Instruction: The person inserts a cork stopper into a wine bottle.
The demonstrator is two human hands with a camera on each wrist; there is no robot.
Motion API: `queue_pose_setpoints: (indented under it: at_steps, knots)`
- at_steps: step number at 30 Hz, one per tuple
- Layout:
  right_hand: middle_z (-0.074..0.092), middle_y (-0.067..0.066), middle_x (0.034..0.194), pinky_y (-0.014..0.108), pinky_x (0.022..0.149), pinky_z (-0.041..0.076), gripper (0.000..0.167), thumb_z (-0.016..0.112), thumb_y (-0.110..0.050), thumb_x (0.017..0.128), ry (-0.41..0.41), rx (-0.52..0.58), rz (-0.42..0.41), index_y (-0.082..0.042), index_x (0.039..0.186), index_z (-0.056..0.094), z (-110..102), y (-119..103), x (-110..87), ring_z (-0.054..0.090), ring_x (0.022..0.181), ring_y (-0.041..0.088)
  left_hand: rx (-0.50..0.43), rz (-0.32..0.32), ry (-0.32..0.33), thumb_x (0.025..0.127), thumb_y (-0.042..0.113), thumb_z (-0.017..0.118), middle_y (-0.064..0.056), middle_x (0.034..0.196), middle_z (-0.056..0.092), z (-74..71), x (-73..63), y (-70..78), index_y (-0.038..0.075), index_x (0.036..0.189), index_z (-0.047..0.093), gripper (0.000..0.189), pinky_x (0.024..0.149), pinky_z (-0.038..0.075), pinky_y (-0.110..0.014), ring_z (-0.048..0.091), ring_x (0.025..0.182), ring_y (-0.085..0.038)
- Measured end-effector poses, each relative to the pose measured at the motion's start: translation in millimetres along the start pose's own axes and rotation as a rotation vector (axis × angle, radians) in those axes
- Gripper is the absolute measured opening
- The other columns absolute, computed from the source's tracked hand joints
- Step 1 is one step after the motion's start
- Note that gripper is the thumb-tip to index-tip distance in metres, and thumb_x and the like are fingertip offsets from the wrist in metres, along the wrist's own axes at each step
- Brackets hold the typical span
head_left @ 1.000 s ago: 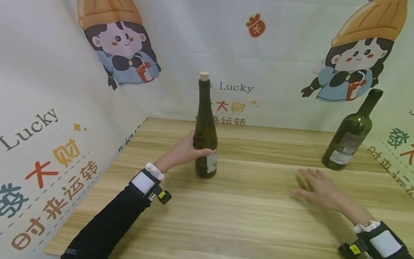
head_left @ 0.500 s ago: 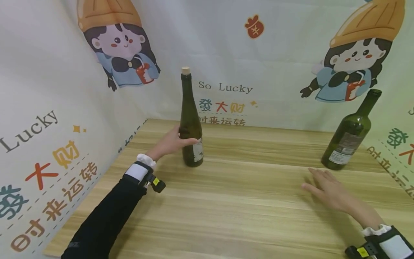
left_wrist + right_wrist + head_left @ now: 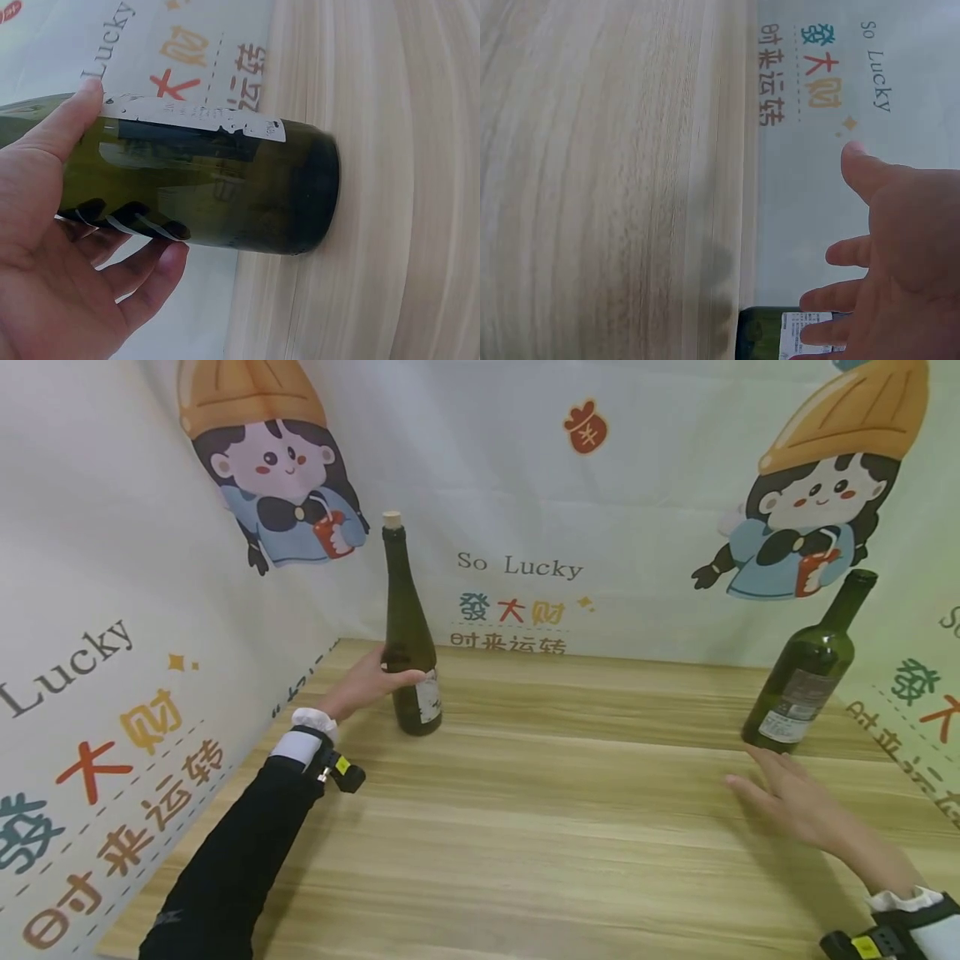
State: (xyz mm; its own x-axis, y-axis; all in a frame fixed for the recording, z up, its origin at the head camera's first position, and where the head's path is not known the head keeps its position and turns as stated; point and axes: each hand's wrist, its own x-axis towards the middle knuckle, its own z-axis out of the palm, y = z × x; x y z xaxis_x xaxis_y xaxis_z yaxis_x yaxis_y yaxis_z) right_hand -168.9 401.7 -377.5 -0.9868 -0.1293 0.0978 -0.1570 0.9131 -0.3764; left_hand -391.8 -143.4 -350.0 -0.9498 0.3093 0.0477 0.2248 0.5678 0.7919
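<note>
My left hand (image 3: 365, 681) grips a slim dark green wine bottle (image 3: 408, 618) around its body, thumb across the front by the torn white label. A pale cork (image 3: 392, 519) sits in its mouth. In the left wrist view the fingers wrap under the glass bottle (image 3: 240, 187), whose base is close to the tabletop. On the right, my right hand (image 3: 795, 797) is held over the table with fingers extended, holding nothing. Just beyond its fingertips stands a second green wine bottle (image 3: 802, 685), without a cork and with a white label low down.
The wood-grain table (image 3: 525, 843) runs back to a printed white cloth (image 3: 480, 460) hanging behind it. More of this cloth (image 3: 67, 568) closes off the left side, and it also borders the table on the right.
My left hand has carried the corked bottle leftward and farther back. My right hand has shifted right, closer in view to the second bottle, which stays in place.
</note>
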Motion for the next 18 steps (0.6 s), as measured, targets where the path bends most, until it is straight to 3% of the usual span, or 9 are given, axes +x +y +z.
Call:
queue_pose_setpoints:
  at_steps: [5,13,18]
  knots:
    - [0.023,0.044,0.140,0.073,0.093,0.024,0.074,0.044,-0.042,0.099,-0.003,0.002,0.016,0.013,0.144,0.020,-2,5,-5.0,0.022,0.125,0.062,-0.010,-0.010,0.003,0.073,0.064,0.069,-0.010,0.149,0.034,-6.5,0.5,-6.5,0.015,0.151,0.017,0.106,0.107,0.033,-0.054,0.033,0.136,-0.032]
    - [0.023,0.046,0.138,0.074,0.093,0.023,0.075,0.043,-0.043,0.099,0.007,0.004,0.041,0.013,0.144,0.019,-5,12,-12.8,0.022,0.124,0.063,0.011,-0.053,0.015,0.072,0.068,0.066,-0.014,0.157,0.017,-14.0,-1.0,-15.6,0.013,0.153,0.002,0.116,0.111,0.025,-0.057,0.020,0.142,-0.035]
    - [0.023,0.045,0.138,0.074,0.094,0.022,0.075,0.043,-0.043,0.099,0.015,0.000,0.049,0.013,0.143,0.019,-6,17,-16.0,0.022,0.124,0.063,0.043,-0.044,0.036,0.074,0.070,0.062,-0.014,0.156,0.020,-20.6,-2.5,-21.1,0.014,0.153,0.005,0.112,0.109,0.027,-0.058,0.023,0.141,-0.035]
